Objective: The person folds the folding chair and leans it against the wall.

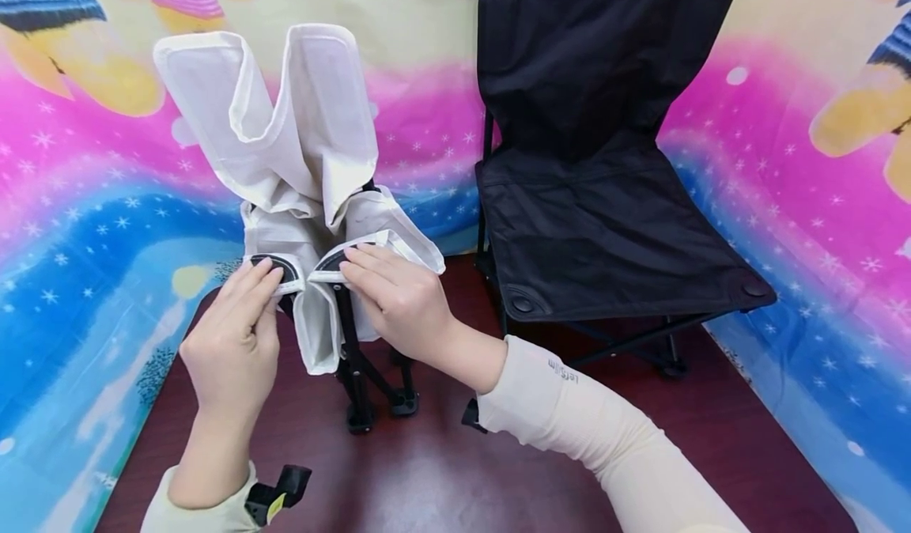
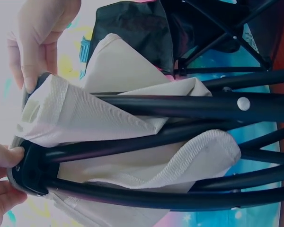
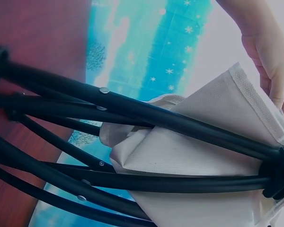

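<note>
Evidently both hands are on a white folding chair (image 1: 330, 122), which stands partly folded on the dark red table (image 1: 441, 462), left of a black chair (image 1: 569, 201) standing opened out. The left hand (image 1: 235, 331) pinches one front corner of its seat, fingers laid over a dark corner patch (image 1: 286, 267) with the thumb bent in beneath; the right hand (image 1: 402, 300) grips the neighbouring corner in much the same way, fingertips on its own patch. These two corners sit close together, just beside each other, and the cloth between them sags down in a fold. Above, the backrest stands up, bent into a deep crease along its middle. Black tubes (image 2: 170, 104) of the frame run below the fabric, bunched and crossing — round rivets show on them in both wrist views. Behind everything hangs a printed backdrop (image 1: 427, 134) with snowflakes on pink and blue.
</note>
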The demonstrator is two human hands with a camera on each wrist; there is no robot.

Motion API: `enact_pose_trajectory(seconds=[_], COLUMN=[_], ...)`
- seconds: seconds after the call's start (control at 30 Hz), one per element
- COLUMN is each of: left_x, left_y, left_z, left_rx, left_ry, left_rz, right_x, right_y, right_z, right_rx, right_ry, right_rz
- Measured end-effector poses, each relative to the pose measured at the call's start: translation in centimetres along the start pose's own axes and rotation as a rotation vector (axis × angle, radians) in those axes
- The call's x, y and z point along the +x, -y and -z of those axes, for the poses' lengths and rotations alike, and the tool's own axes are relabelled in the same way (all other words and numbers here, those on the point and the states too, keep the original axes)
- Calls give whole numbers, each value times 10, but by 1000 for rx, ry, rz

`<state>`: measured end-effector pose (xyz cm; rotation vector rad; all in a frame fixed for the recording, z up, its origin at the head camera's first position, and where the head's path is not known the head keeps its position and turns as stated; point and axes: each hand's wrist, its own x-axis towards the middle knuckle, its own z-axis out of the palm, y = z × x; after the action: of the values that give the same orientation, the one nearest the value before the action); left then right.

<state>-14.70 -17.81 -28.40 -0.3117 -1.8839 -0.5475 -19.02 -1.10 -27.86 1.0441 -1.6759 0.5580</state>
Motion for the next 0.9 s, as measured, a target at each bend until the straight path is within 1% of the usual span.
enact_pose_trajectory(seconds=[0.1, 0.23, 0.33, 0.5, 0.67, 0.9], left_x=[1, 1, 0, -1, -3, -5], left_y=[1, 1, 2, 5, 7, 13], left_z=[3, 5, 5, 7, 6, 6], left_rx=[7, -1, -19, -47, -78, -140], left_ry=[41, 93, 102, 102, 94, 33], left_rz=[-14, -13, -13, -13, -12, -6], right_x=[-1, -3, -5, -8, -12, -20], right_y=[-1, -3, -5, -7, -8, -7], right_z=[0, 1, 2, 2, 3, 4], right_rx=[29, 89, 135, 198, 248, 272], right_ry=[9, 25, 39, 59, 57, 38], right_rz=[-14, -37, -43, -40, -34, -46])
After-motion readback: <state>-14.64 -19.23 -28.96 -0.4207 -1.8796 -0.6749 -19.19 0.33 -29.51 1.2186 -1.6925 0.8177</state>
